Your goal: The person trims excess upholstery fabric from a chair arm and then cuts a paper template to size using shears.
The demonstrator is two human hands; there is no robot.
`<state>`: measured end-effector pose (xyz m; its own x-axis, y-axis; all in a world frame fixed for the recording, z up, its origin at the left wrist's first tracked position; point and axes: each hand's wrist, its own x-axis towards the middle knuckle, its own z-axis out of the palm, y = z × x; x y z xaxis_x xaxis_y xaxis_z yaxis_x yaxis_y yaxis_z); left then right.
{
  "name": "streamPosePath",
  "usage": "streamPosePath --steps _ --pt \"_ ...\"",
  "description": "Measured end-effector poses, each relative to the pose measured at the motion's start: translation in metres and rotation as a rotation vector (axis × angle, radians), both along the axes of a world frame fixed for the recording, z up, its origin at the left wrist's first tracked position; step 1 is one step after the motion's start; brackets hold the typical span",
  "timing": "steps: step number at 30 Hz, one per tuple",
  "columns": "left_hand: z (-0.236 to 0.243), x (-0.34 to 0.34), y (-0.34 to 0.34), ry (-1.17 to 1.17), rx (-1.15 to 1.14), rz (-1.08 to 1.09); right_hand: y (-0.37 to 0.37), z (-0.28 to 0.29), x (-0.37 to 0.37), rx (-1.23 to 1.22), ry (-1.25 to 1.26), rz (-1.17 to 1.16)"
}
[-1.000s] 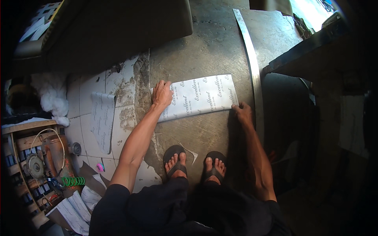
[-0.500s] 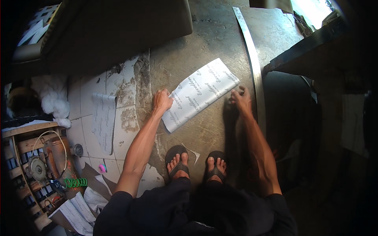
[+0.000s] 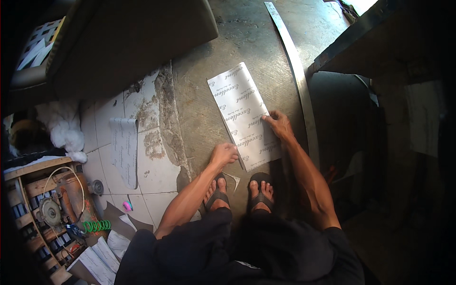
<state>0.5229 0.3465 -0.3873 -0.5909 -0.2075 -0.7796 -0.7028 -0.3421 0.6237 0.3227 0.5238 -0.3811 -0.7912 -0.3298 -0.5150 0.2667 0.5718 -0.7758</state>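
A long white sheet with grey script print lies slanted on the concrete floor in front of my feet. A dark edge shows along its left side, and it looks folded or layered. My left hand is closed at the sheet's near left edge, its fingertips pinching the border. On the right long edge, my right hand grips with the thumb on top and the other fingers curled, partly hidden. Close to my left foot lies a small pale angled scrap.
A long metal strip runs along the floor on the right, beside a dark table edge. Another printed piece lies on white tiles at left. A wooden crate, a rusty cylinder and a green coil stand lower left.
The sheet has turned from slanting up to the right to slanting up to the left. My left hand moved nearer and right; my right hand shifted slightly left and now grips the long edge.
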Motion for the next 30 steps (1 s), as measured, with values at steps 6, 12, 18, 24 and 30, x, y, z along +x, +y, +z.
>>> streamPosePath --steps 6,12,18,24,30 --pt "-0.004 -0.009 -0.001 -0.024 -0.146 -0.091 -0.001 -0.006 0.015 -0.008 0.060 -0.040" --pt "0.002 -0.009 0.001 -0.033 -0.013 -0.028 0.000 -0.002 0.021 0.021 0.147 -0.032" --pt "0.021 -0.015 0.004 0.520 0.261 0.019 -0.034 0.059 0.068 -0.134 0.039 0.305" --pt "0.041 -0.005 -0.036 0.493 0.365 0.187 -0.001 0.029 0.038 -0.257 -0.040 -0.140" --pt "0.007 0.047 -0.127 0.001 -0.146 0.039 0.089 -0.010 0.006 -0.050 -0.079 -0.164"
